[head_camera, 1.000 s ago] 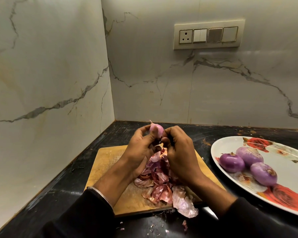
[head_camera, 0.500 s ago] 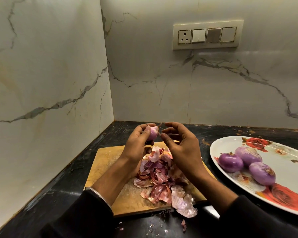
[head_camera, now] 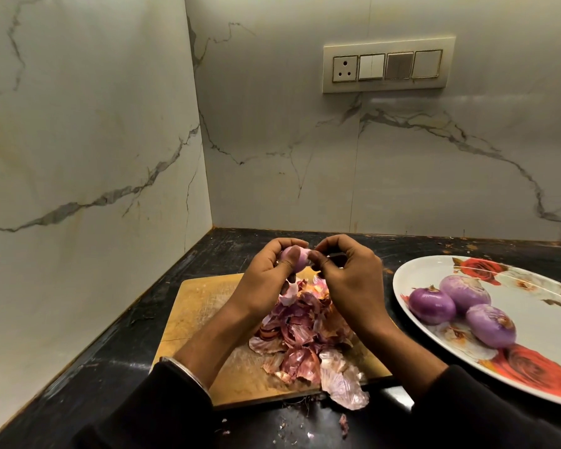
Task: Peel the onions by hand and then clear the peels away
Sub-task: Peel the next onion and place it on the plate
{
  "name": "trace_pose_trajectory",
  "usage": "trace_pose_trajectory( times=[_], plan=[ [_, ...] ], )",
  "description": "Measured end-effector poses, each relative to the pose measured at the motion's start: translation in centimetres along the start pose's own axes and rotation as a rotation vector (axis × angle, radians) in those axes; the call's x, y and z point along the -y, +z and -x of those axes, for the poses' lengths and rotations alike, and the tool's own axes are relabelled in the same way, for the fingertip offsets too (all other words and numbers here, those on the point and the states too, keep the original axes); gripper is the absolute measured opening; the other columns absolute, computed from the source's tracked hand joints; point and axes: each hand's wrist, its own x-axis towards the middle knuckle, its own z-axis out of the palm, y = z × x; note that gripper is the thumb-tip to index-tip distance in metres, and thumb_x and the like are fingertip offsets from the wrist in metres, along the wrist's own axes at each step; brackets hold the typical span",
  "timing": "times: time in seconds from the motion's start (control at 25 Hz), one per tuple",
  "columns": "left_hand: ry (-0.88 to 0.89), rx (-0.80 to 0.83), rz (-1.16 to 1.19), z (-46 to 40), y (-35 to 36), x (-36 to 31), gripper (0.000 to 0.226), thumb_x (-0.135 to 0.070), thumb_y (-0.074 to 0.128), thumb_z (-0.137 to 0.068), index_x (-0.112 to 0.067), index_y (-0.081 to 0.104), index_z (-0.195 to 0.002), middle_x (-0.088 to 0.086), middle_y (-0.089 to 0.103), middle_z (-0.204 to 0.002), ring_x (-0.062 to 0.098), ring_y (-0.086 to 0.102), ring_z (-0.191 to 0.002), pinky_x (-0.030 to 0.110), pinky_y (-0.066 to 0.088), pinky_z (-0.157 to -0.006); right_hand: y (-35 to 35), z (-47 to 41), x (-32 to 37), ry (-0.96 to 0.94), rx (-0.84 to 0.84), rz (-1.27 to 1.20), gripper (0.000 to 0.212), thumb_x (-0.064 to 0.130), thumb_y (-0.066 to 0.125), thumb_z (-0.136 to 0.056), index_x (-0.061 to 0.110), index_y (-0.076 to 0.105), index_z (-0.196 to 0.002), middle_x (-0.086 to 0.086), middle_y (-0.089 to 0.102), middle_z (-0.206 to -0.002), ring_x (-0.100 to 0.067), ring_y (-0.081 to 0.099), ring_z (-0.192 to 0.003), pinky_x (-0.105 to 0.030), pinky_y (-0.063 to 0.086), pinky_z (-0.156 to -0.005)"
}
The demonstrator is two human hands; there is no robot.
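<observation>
My left hand [head_camera: 266, 273] grips a small pale purple onion [head_camera: 297, 258] above the far end of a wooden cutting board [head_camera: 201, 306]. My right hand [head_camera: 350, 280] is beside it, thumb and forefinger pinching at the onion's right end, where a thin bit of skin shows. A heap of reddish onion peels [head_camera: 305, 332] lies on the board under both hands, and one pale peel [head_camera: 344, 385] hangs over the board's near edge. Three peeled purple onions [head_camera: 463, 306] sit on the left part of a white oval plate [head_camera: 531, 296] with red rose prints.
The board and plate rest on a black stone counter [head_camera: 127, 351] in a corner between two marble walls. A switch panel with a socket [head_camera: 387, 68] is on the back wall. Small peel scraps [head_camera: 343, 422] lie on the counter in front of the board.
Both hands have lifted the onion higher above the peel heap. My right hand left the onion, then came back to pinch at its right end.
</observation>
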Motion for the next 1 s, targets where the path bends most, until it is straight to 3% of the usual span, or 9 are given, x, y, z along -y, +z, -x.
trace_pose_trajectory(
  times=[0.16,0.32,0.4,0.52,0.6,0.72,0.84,1.0],
  plan=[
    [0.06,0.061,-0.085,0.2,0.1,0.0,0.026,-0.024,0.059,-0.096,-0.015,0.059,-0.121,0.002,0.063,-0.104,0.0,0.06,-0.076,0.022,0.056,-0.071,-0.1,-0.1,-0.3,0.04,0.0,0.022,0.013,0.004,0.066,-0.09,0.016,0.067,-0.084,0.005,0.068,-0.075,-0.006,0.066,-0.066,-0.029,0.059,-0.061],
    [0.061,0.067,-0.085,0.3,0.3,0.0,0.028,-0.026,0.06,-0.095,-0.015,0.06,-0.121,0.014,0.066,-0.106,0.015,0.062,-0.082,0.037,0.058,-0.077,0.2,0.0,-0.4,0.008,0.008,0.091,0.023,-0.003,0.059,-0.091,0.017,0.061,-0.08,0.004,0.062,-0.073,-0.009,0.058,-0.067,-0.013,0.045,-0.056],
    [0.031,0.064,0.002,0.4,0.3,-0.1,0.03,-0.03,0.059,-0.094,-0.014,0.062,-0.119,0.016,0.067,-0.103,0.017,0.061,-0.08,0.034,0.058,-0.075,0.4,0.1,-0.4,-0.023,-0.008,0.091,0.026,-0.007,0.056,-0.089,0.016,0.059,-0.079,0.002,0.06,-0.072,-0.012,0.057,-0.068,-0.015,0.043,-0.055],
    [-0.051,0.076,0.176,0.3,0.4,0.0,0.038,-0.034,0.057,-0.091,-0.009,0.063,-0.119,0.026,0.064,-0.112,0.027,0.059,-0.092,0.046,0.055,-0.088,0.6,0.2,-0.3,-0.073,-0.033,0.072,0.028,-0.011,0.054,-0.086,0.016,0.059,-0.079,0.0,0.06,-0.073,-0.016,0.058,-0.07,-0.023,0.049,-0.057],
    [-0.086,0.092,0.303,0.3,0.4,-0.2,0.04,-0.031,0.053,-0.094,-0.003,0.061,-0.12,0.026,0.061,-0.105,0.022,0.056,-0.08,0.033,0.055,-0.072,0.6,0.2,-0.3,-0.1,-0.041,0.048,0.031,-0.013,0.055,-0.084,0.017,0.058,-0.08,0.0,0.06,-0.075,-0.016,0.06,-0.072,-0.027,0.052,-0.06],
    [-0.131,0.098,0.387,0.3,0.6,-0.4,0.043,-0.03,0.043,-0.102,0.006,0.058,-0.119,0.015,0.057,-0.092,0.01,0.047,-0.061,0.019,0.039,-0.05,0.5,0.3,0.0,-0.147,-0.046,0.045,0.033,-0.016,0.055,-0.082,0.016,0.059,-0.083,-0.001,0.061,-0.078,-0.015,0.06,-0.074,-0.028,0.054,-0.062],
    [-0.194,0.06,0.486,0.2,0.0,-0.8,0.042,-0.037,0.04,-0.103,0.0,0.059,-0.106,0.003,0.057,-0.074,0.007,0.044,-0.056,0.017,0.035,-0.046,1.2,1.1,1.0,-0.293,0.028,0.068,0.026,-0.013,0.062,-0.081,0.012,0.061,-0.084,0.001,0.06,-0.082,-0.013,0.058,-0.076,-0.02,0.048,-0.063],
    [-0.208,-0.04,0.555,-0.2,-0.8,-1.1,0.045,-0.042,0.037,-0.104,-0.004,0.061,-0.105,0.004,0.059,-0.072,0.009,0.052,-0.058,0.02,0.042,-0.051,1.9,1.9,2.3,-0.369,0.061,0.032,0.018,-0.009,0.069,-0.082,0.008,0.065,-0.086,0.001,0.065,-0.082,-0.004,0.059,-0.074,-0.009,0.044,-0.066]
  ],
)
